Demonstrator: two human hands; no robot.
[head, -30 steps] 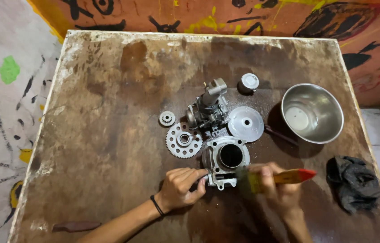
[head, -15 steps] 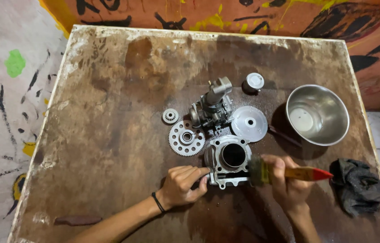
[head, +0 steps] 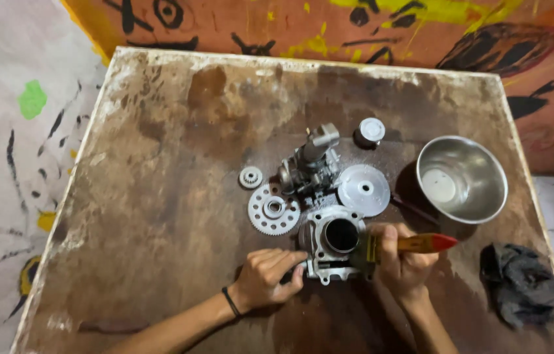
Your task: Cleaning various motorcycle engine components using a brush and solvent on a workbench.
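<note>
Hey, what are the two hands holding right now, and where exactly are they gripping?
The right hand grips a paintbrush around its ferrule and handle. The left hand steadies the metal engine cylinder at its lower left edge.

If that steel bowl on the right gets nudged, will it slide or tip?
The steel bowl looks thin and rounded, so it probably slides or rocks easily on the table. A pale patch, possibly liquid, shows at its bottom, so it might slosh.

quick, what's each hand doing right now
Left hand: closed on the base of the metal engine cylinder.
Right hand: closed around the paintbrush, bristles at the cylinder.
</note>
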